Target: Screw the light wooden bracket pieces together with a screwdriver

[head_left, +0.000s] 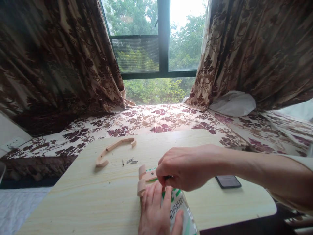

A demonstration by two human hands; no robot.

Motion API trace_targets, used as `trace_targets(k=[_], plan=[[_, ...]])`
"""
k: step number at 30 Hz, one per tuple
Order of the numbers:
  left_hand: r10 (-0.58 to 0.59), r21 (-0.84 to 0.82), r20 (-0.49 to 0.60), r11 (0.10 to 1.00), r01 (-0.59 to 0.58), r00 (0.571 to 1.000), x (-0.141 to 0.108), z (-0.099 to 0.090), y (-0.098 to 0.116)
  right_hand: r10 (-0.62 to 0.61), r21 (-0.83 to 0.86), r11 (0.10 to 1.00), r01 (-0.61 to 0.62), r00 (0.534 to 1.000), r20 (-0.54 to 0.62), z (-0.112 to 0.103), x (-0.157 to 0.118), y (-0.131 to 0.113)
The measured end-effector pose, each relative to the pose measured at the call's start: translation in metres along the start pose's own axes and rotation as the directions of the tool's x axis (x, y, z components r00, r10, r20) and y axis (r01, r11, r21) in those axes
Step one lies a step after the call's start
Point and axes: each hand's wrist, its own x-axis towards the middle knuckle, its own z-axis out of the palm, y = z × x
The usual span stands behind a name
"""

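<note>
My left hand lies with its fingers stretched flat over a pale wooden piece with a curled end and over a green-and-white drink package beneath it. Just above, my right hand is closed in a pinch over the wood. A small dark bit shows under its fingers, but what it is stays hidden. Beside the first piece lies a second wooden piece with a curled end and a dark hole, partly covered by my right hand.
A loose C-shaped wooden piece rests on the pale table. Several small screws lie near it. To the right, a phone is partly under my right forearm. Behind the table are a flowered cover and a white bag.
</note>
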Motion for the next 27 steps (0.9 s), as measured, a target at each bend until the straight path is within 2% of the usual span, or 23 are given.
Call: trace_targets(k=[5, 9, 14, 20, 23, 27], plan=[[0.007, 0.014, 0.085, 1.000, -0.008, 0.996, -0.004, 0.000, -0.002, 0.013, -0.019, 1.000, -0.014, 1.000, -0.012, 0.003, -0.004, -0.002], [-0.018, 0.003, 0.065, 1.000, 0.018, 0.998, -0.007, 0.003, -0.002, 0.056, 0.021, 0.998, -0.056, 0.998, 0.016, -0.003, -0.001, 0.003], [0.001, -0.002, 0.028, 1.000, -0.001, 1.000, -0.004, 0.002, -0.002, 0.166, 0.065, 0.984, -0.168, 0.985, 0.047, -0.012, 0.004, 0.004], [-0.001, -0.032, -0.051, 0.999, 0.000, 0.999, -0.001, 0.002, -0.003, 0.299, 0.063, 0.953, -0.297, 0.954, -0.020, -0.008, 0.011, 0.014], [0.001, -0.054, -0.028, 0.999, -0.003, 1.000, -0.007, 0.007, -0.003, 0.339, 0.119, 0.937, -0.329, 0.937, -0.086, 0.001, 0.020, 0.027], [-0.088, -0.102, 0.017, 0.991, 0.089, 0.996, -0.018, 0.016, 0.002, 0.401, 0.279, 0.897, -0.344, 0.898, -0.183, 0.016, 0.031, 0.046]])
